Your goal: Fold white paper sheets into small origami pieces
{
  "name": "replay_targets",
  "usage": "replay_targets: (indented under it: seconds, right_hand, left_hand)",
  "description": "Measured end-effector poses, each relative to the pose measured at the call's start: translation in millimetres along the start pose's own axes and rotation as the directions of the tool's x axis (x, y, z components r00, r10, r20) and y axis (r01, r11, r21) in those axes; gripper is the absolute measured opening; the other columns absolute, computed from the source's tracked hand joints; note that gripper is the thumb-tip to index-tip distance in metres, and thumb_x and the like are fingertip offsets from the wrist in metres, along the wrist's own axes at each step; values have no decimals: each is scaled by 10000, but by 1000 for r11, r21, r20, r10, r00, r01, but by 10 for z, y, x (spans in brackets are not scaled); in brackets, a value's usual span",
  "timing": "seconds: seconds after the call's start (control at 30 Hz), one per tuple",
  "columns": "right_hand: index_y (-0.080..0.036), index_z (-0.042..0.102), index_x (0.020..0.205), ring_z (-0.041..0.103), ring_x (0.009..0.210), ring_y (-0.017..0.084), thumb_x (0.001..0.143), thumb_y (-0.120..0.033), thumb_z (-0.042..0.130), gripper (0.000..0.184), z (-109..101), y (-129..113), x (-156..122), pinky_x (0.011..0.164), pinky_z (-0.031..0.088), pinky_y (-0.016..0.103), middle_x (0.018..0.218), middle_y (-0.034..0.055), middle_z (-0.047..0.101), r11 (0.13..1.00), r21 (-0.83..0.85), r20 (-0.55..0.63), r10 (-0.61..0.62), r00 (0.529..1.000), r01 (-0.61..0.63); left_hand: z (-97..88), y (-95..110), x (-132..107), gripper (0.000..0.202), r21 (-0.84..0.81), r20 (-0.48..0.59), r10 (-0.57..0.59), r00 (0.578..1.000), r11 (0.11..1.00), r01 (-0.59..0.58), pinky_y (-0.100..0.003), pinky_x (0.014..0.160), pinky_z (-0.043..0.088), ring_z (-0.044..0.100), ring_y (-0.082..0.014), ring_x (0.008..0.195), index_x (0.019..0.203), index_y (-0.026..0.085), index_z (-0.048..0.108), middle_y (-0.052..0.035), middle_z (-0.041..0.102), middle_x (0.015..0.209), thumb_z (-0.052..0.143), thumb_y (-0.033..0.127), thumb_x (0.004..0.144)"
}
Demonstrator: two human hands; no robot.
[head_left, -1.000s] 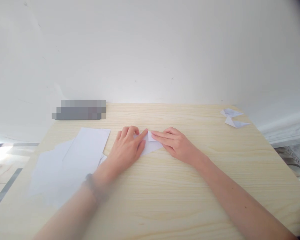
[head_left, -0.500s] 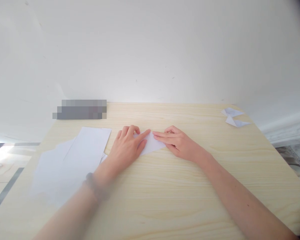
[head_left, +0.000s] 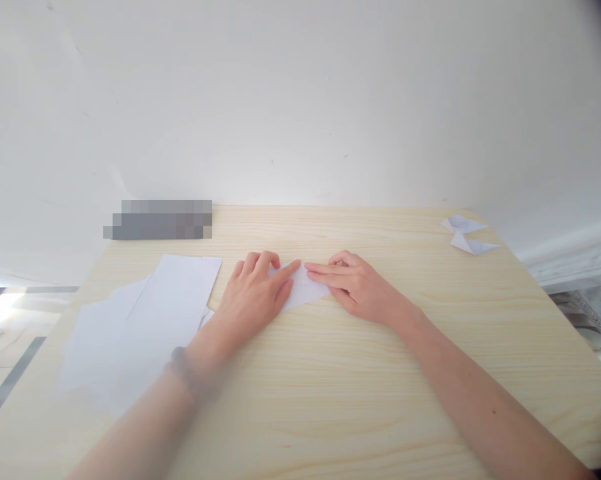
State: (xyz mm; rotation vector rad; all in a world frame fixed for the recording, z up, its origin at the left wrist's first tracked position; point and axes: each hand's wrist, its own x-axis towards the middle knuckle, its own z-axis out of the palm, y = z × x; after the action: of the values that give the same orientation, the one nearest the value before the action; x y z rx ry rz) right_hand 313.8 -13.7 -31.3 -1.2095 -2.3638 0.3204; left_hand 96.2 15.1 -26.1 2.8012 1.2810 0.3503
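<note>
A small folded sheet of white paper (head_left: 307,291) lies on the wooden table between my two hands. From the left, my left hand (head_left: 254,288) presses on it, index finger and thumb stretched out and the other fingers bent at its far side. My right hand (head_left: 354,283) rests over the paper's right end, its index and middle fingers extended along the top edge. The fingertips of both hands nearly meet at the upper middle. Both hands cover the paper's ends. Neither hand is seen gripping it.
Loose white sheets (head_left: 170,300) lie overlapping at the left, partly behind my left forearm. Two folded white paper pieces (head_left: 467,243) sit at the far right of the table (head_left: 360,393). A dark, pixelated object (head_left: 160,223) stands at the back left, near the white wall (head_left: 300,100).
Both hands hold nearly the same position on the paper. The whole view has shifted very slightly.
</note>
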Motion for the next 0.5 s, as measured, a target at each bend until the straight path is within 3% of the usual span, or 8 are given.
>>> replay_targets:
  seconds: [0.2, 0.33, 0.5]
  right_hand:
    - [-191, 683, 971, 522, 873, 184, 785, -63, 445, 328, -7, -28, 17, 796, 464, 376, 1031, 39, 663, 999, -49, -61, -11, 998, 8]
    - [-186, 695, 835, 541, 819, 175, 787, -81, 441, 280, -17, -33, 10, 762, 457, 352, 875, 43, 673, 1000, -29, -114, -3, 994, 0]
    - [-179, 650, 1016, 534, 817, 183, 828, -181, 453, 272, 52, -84, 59, 769, 446, 355, 897, 71, 623, 995, -91, -107, 32, 994, -42]
  left_hand:
    - [-19, 25, 10, 351, 53, -3, -9, 1000, 999, 9, -381, 752, 397, 443, -245, 913, 1220, 289, 519, -88, 519, 1030, 400, 294, 889]
    - [-21, 33, 12, 346, 80, -8, -13, 1000, 997, 13, -371, 729, 397, 453, -239, 901, 1205, 294, 529, -86, 531, 1027, 409, 281, 881]
    - [-11, 43, 12, 349, 90, -8, -23, 1000, 996, 24, -371, 725, 399, 458, -243, 919, 1214, 306, 519, -79, 533, 1031, 392, 291, 889]
